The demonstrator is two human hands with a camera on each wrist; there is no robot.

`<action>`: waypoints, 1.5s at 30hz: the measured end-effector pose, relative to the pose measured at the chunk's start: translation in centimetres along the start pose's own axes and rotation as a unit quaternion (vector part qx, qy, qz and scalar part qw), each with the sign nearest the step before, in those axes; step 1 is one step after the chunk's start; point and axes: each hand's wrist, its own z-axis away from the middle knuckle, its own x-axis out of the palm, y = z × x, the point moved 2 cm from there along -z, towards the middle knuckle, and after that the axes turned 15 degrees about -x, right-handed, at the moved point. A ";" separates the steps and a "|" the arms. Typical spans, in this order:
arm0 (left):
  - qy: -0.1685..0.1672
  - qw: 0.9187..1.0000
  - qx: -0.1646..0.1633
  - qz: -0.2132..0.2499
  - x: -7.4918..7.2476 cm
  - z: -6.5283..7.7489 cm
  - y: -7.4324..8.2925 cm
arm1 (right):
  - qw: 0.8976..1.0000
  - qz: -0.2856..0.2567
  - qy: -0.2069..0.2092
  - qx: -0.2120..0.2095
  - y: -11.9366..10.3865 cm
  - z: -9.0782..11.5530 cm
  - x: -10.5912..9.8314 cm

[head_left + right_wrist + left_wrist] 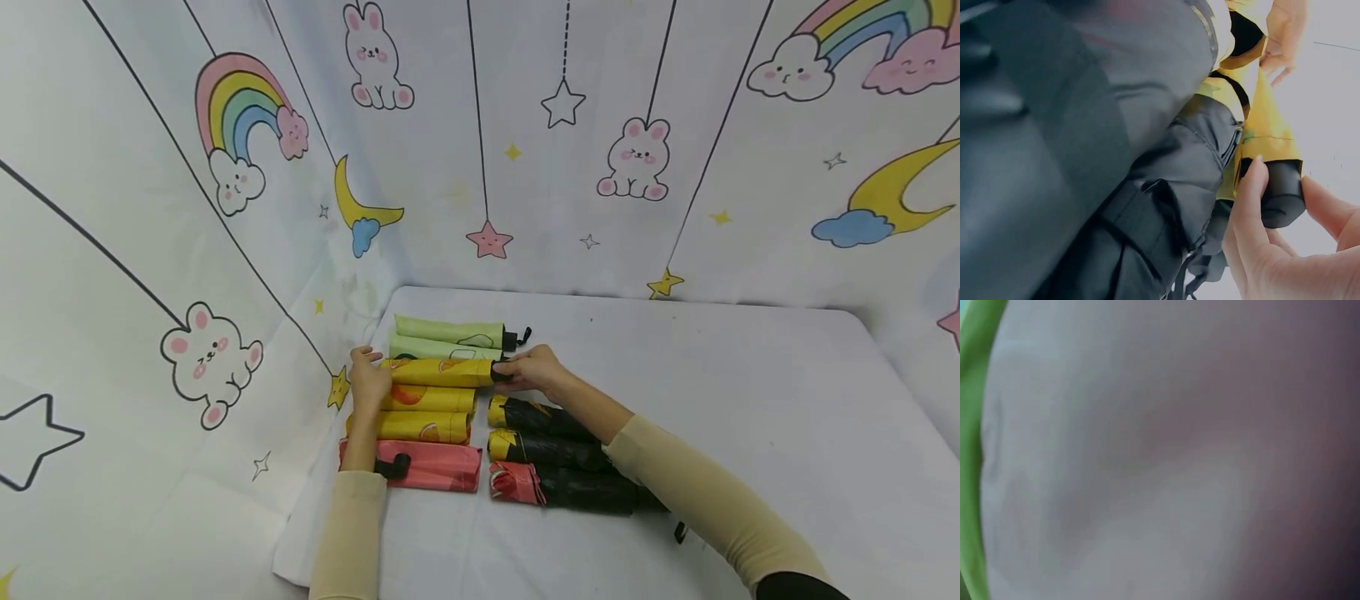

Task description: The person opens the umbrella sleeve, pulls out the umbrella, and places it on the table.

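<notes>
A folded yellow umbrella point(442, 372) with orange fruit prints lies crosswise between the two hands. At its right end, my right hand point(534, 369) pinches the black handle point(1283, 194) between thumb and fingers, clearest in the right wrist view. My left hand point(369, 383) holds the umbrella's left end; part of its grip is hidden. Just below lie two more yellow umbrellas, a middle one point(442, 400) and a lower one point(431, 427). Two light green umbrellas point(450, 331) lie just beyond. The left wrist view is mostly blurred pale cloth.
Under the left forearm lies a pink umbrella point(442, 467) with a black handle. Right of it are two black-and-yellow umbrellas point(551, 452) and a black-and-pink one point(585, 489), partly beneath the right arm. White cloth point(712, 375) covers the table; printed curtains point(525, 175) stand behind and left.
</notes>
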 end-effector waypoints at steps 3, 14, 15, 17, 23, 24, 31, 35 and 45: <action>0.007 1.000 0.009 -0.002 -0.1 0.1 -0.1 | 1.000 -0.004 0.008 -0.003 0.1 0.0 -0.1; 0.010 1.000 0.012 0.027 -0.5 0.2 -0.1 | 1.000 -0.015 0.012 -0.007 -0.4 0.3 -0.1; 0.009 0.999 0.013 0.033 -0.5 0.3 -0.1 | 1.000 -0.018 0.013 -0.008 -0.5 0.4 -0.1; 0.008 0.999 0.008 0.042 -0.5 0.3 -0.3 | 1.000 -0.021 0.013 -0.010 -0.6 0.5 0.0; 0.020 0.998 0.003 0.063 -0.7 0.8 -0.5 | 0.999 -0.026 0.016 -0.019 -0.8 0.9 -0.1; 0.022 0.998 0.005 0.066 -0.8 0.8 -0.5 | 0.999 -0.026 0.017 -0.020 -0.9 1.0 -0.1; 0.011 0.992 0.016 0.125 -0.9 1.0 -0.6 | 0.999 -0.034 0.022 -0.022 -1.0 1.3 -0.2; -0.004 0.986 0.016 0.163 -0.9 1.1 -0.6 | 0.999 -0.042 0.026 -0.016 -1.0 1.6 -0.4; -0.001 0.981 0.022 0.191 -0.9 1.2 -0.6 | 0.998 -0.046 0.034 -0.013 -0.9 1.6 -1.3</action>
